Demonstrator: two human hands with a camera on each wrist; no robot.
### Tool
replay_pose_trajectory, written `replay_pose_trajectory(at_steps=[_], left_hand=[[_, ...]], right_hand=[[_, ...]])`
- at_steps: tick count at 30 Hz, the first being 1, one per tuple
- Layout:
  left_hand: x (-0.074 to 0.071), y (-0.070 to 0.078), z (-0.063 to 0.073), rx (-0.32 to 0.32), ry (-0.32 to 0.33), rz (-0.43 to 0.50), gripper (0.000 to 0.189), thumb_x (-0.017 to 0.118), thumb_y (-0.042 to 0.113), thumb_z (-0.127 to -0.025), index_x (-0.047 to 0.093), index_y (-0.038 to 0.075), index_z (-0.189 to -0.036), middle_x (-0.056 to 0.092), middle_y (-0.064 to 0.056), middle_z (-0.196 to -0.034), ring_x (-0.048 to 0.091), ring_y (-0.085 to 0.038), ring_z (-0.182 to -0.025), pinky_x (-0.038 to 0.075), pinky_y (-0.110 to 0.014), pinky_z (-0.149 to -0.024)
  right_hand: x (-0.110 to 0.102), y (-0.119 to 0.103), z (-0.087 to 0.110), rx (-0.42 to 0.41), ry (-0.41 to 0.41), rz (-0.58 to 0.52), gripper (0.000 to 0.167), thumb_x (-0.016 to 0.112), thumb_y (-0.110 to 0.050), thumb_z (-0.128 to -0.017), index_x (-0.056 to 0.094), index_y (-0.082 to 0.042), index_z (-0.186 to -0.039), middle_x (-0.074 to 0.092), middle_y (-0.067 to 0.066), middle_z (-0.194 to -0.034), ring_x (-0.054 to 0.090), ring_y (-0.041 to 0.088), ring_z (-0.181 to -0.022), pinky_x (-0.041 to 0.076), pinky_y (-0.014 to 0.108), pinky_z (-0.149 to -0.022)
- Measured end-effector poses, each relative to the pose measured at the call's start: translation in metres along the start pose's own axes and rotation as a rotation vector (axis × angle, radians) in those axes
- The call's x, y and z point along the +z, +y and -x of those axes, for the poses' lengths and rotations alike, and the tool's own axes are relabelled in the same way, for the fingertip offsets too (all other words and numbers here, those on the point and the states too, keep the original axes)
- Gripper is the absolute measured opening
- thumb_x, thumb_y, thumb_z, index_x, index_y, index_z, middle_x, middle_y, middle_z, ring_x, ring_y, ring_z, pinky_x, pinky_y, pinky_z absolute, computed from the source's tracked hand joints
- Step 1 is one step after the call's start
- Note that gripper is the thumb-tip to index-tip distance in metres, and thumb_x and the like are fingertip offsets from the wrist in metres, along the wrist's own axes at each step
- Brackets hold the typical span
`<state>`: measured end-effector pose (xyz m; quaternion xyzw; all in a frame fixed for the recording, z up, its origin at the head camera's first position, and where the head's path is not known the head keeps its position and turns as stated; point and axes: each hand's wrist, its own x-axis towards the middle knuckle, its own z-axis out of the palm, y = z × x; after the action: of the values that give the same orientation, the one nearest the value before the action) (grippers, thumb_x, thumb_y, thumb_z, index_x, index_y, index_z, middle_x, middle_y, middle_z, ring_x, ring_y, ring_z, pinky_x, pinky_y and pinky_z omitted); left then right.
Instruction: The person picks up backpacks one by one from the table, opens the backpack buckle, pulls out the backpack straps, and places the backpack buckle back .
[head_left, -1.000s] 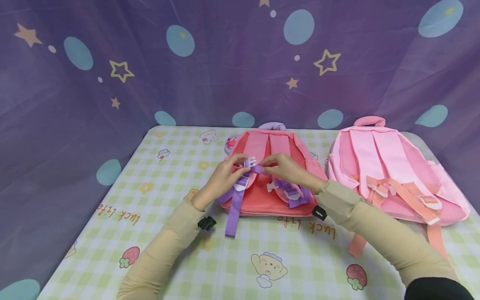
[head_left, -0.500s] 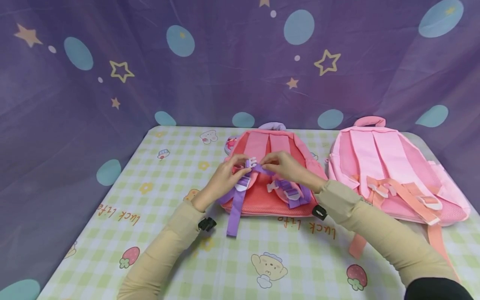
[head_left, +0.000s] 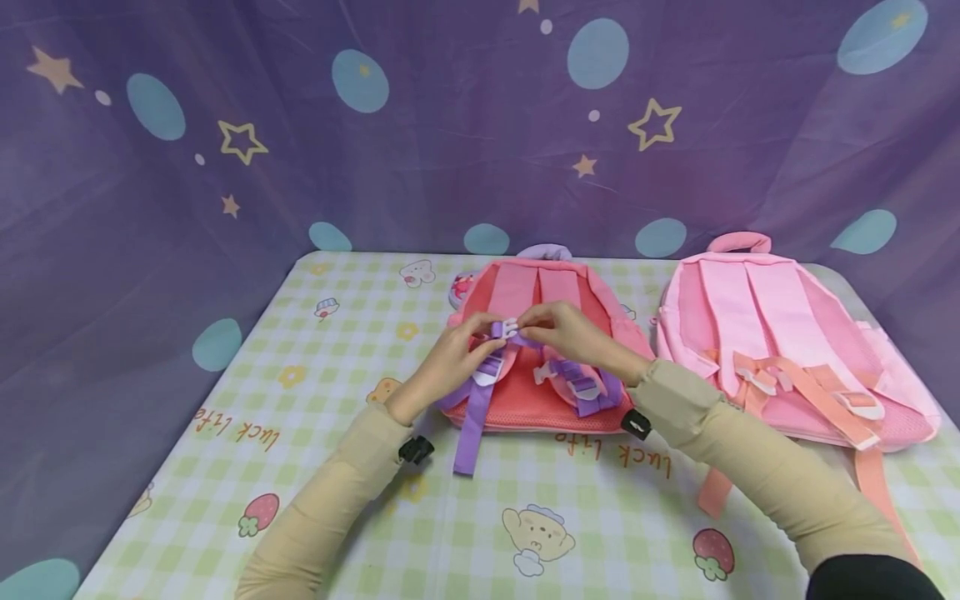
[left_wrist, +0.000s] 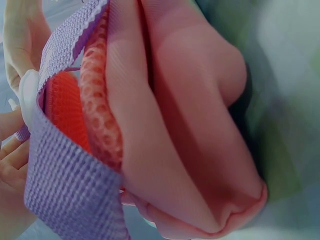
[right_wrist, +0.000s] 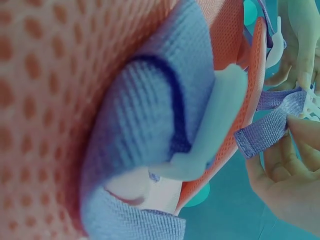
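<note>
A coral-pink backpack (head_left: 517,408) lies on the table, its shoulder straps facing up. Above its left strap, my left hand (head_left: 453,354) pinches a white plastic buckle (head_left: 510,327) with purple webbing on it. My right hand (head_left: 562,329) pinches the purple webbing right beside that buckle. In the right wrist view, fingertips grip the webbing strap (right_wrist: 272,127), whose cut end sticks out free. A white adjuster (head_left: 487,371) sits below my left hand, with a long purple tail (head_left: 470,433) hanging to the table. The second white buckle half (head_left: 543,372) lies loose on the right.
A light pink backpack (head_left: 810,333) with orange straps (head_left: 825,400) lies at the right. The table has a green checked cloth (head_left: 360,508). Behind it hangs a purple curtain (head_left: 465,125) with stars.
The white buckle has turned and shifted slightly right, so it sits between both hands' fingertips. My right hand has come a little closer to it. The backpacks stay in place.
</note>
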<state>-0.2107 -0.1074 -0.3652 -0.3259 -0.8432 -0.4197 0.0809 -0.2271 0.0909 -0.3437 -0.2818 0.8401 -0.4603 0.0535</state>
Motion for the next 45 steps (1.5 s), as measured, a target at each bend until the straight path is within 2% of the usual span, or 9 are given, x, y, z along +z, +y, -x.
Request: replay_pose_trajectory(at_steps=[14, 25, 31, 45], left_hand=[[-0.0012, 0.0011, 0.0021, -0.007, 0.008, -0.037, 0.024, 0.057, 0.009, -0.086, 0.052, 0.004, -0.108, 0.063, -0.008, -0.089, 0.059, -0.015, -0.084, 0.047, -0.028, -0.073], [0.0013, -0.0007, 0.0022, 0.021, 0.028, -0.013, 0.024, 0.06, 0.008, -0.083, 0.053, 0.003, -0.106, 0.063, -0.008, -0.087, 0.059, -0.016, -0.083, 0.048, -0.027, -0.074], [0.0032, -0.0001, 0.0023, 0.008, 0.02, -0.032, 0.025, 0.06, 0.01, -0.084, 0.052, 0.005, -0.107, 0.063, -0.008, -0.087, 0.059, -0.015, -0.082, 0.048, -0.028, -0.072], [0.0038, -0.0005, 0.0022, -0.012, -0.003, -0.038, 0.023, 0.059, 0.012, -0.085, 0.053, 0.006, -0.106, 0.061, -0.006, -0.087, 0.059, -0.014, -0.082, 0.048, -0.028, -0.073]], right_hand=[[-0.0071, 0.0058, 0.0038, 0.037, -0.022, -0.007, 0.018, 0.057, -0.003, -0.083, 0.065, 0.003, -0.099, 0.064, 0.014, -0.097, 0.06, 0.018, -0.084, 0.049, 0.03, -0.075], [-0.0058, 0.0069, 0.0036, 0.032, -0.004, -0.003, 0.017, 0.056, -0.002, -0.084, 0.066, 0.003, -0.097, 0.065, 0.014, -0.096, 0.06, 0.019, -0.084, 0.049, 0.03, -0.074], [-0.0041, 0.0063, 0.004, 0.021, -0.014, -0.04, 0.018, 0.056, -0.002, -0.085, 0.064, 0.004, -0.099, 0.064, 0.017, -0.097, 0.061, 0.023, -0.086, 0.049, 0.032, -0.076], [-0.0031, 0.0013, 0.0049, 0.038, -0.032, -0.024, 0.019, 0.056, -0.004, -0.085, 0.064, 0.004, -0.101, 0.064, 0.015, -0.097, 0.061, 0.022, -0.083, 0.05, 0.029, -0.074]])
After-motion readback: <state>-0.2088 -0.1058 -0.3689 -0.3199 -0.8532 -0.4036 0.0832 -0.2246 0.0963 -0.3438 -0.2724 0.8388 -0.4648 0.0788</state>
